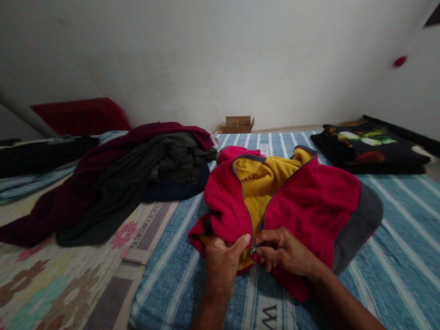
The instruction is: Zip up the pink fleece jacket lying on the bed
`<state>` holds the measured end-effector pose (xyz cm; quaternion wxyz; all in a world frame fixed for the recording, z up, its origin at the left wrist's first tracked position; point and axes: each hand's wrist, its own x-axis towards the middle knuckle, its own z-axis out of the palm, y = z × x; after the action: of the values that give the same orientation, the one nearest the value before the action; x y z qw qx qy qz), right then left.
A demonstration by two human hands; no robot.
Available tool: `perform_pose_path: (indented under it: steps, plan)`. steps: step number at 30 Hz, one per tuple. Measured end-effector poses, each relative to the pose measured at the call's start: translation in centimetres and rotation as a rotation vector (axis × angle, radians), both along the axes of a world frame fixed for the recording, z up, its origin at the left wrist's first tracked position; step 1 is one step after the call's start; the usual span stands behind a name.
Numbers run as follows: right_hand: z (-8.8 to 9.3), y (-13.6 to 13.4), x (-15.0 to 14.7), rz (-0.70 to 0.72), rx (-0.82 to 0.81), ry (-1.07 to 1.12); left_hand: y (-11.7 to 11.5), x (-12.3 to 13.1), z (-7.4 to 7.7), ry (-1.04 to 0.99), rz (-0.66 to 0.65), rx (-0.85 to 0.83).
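A red jacket [309, 206] with yellow lining and dark grey sleeve trim lies in front of me, its front parted in a V. At the bottom of the V is the metal zipper slider [253, 250]. My left hand [225, 259] grips the jacket's left front edge beside the slider, thumb on top of the cloth. My right hand [283, 252] pinches the other zipper edge right at the slider, fingers closed. The fingertips under the cloth are hidden.
A blue striped cloth [395, 256] lies under the jacket. To the left, maroon and dark clothes [130, 183] are heaped on a flowered sheet [62, 284]. Folded black printed fabric [371, 146] sits at right. A small cardboard box [239, 124] stands by the wall.
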<state>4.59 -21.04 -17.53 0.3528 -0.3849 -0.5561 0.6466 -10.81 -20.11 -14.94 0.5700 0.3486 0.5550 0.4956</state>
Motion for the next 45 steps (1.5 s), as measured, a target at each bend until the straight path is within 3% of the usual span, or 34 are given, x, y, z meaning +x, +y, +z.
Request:
perform_pose_path:
  steps: [9,13,20,28,35,38,42,45]
  plan:
    - [0.2,0.1,-0.3,-0.053,0.004,-0.016,0.0,-0.3,0.5,0.278,-0.089,0.129]
    - [0.0,0.0,-0.6,-0.084,-0.022,-0.010,0.1,-0.7,0.9,0.297,-0.162,0.137]
    - [-0.6,-0.2,-1.1,-0.146,0.013,0.023,1.1,-1.8,0.2,0.338,-0.321,0.170]
    - [-1.2,-0.2,-1.6,-0.226,-0.012,0.064,0.8,-2.1,0.4,0.381,-0.362,0.217]
    - [-0.9,0.1,-1.7,-0.233,-0.038,0.107,1.2,-2.0,-0.6,0.214,-0.411,0.101]
    - [-0.8,0.1,-1.8,-0.225,-0.018,0.090,0.9,-1.9,-0.7,0.264,-0.433,0.076]
    - [-0.8,-0.1,-2.1,-0.243,0.092,-0.003,0.8,-2.1,-1.1,0.375,-0.424,0.088]
    - [-1.0,-0.5,-2.3,-0.321,0.356,-0.245,0.7,-2.1,-1.2,0.438,-0.435,0.093]
